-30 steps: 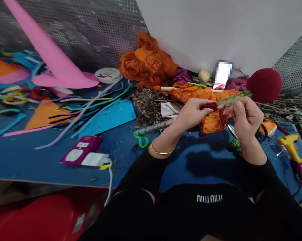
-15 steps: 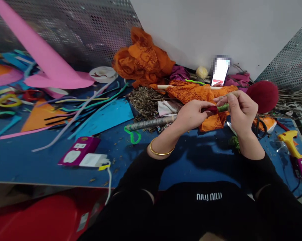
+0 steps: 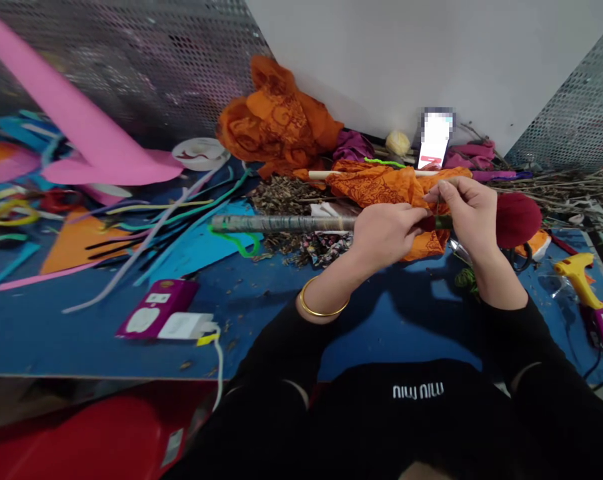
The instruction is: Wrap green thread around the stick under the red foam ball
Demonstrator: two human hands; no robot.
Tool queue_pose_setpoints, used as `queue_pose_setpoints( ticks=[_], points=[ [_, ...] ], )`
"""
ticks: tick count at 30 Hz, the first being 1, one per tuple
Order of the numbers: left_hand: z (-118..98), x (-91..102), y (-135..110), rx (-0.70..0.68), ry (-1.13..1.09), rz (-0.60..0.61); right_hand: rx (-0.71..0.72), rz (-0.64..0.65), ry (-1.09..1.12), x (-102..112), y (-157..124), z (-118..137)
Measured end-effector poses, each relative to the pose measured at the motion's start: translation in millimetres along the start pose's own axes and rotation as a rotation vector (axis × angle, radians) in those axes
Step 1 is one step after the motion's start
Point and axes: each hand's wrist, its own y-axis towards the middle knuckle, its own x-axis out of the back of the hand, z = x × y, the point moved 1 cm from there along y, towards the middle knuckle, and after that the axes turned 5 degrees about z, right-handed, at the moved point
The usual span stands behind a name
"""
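A long stick point(image 3: 286, 224) wrapped in a greyish, banded covering lies level above the table, ending at the right in a dark red rounded head point(image 3: 519, 220). My left hand point(image 3: 384, 233) is closed round it near a dark red stretch of wrapping. Just right of that, a green band circles the stick, partly covered by my fingers. Thumb and fingers of my right hand point(image 3: 471, 207) pinch a thin green strand of yarn beside this band. Below my right wrist a small bundle of green yarn point(image 3: 465, 281) rests on the blue table.
Orange patterned cloth point(image 3: 371, 187) lies behind my hands, with a lit phone point(image 3: 435, 141) leaning at the wall. At right are a yellow glue gun point(image 3: 581, 277) and dry twigs point(image 3: 571, 190). Pipe cleaners point(image 3: 156, 230), a pink cone hat point(image 3: 76, 113) and a purple box point(image 3: 157, 307) are at left.
The stick's left end has swung up and now lies nearly level, while the red head has dropped a little. My right hand has shifted slightly left, still pinching the strand.
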Motion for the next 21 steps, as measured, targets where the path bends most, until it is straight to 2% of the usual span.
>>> queue_pose_setpoints(
  ticks=[8,15,21],
  points=[
    [-1,-8.2,1,-0.165,0.191,-0.077,-0.080,0.097,-0.019,4,5,-4],
    [-1,-9.3,1,-0.185,0.211,-0.098,-0.095,0.087,-0.051,5,4,-4],
    [0,-13.8,3,-0.219,0.236,-0.113,-0.134,0.141,-0.099,5,6,-7]
  ],
)
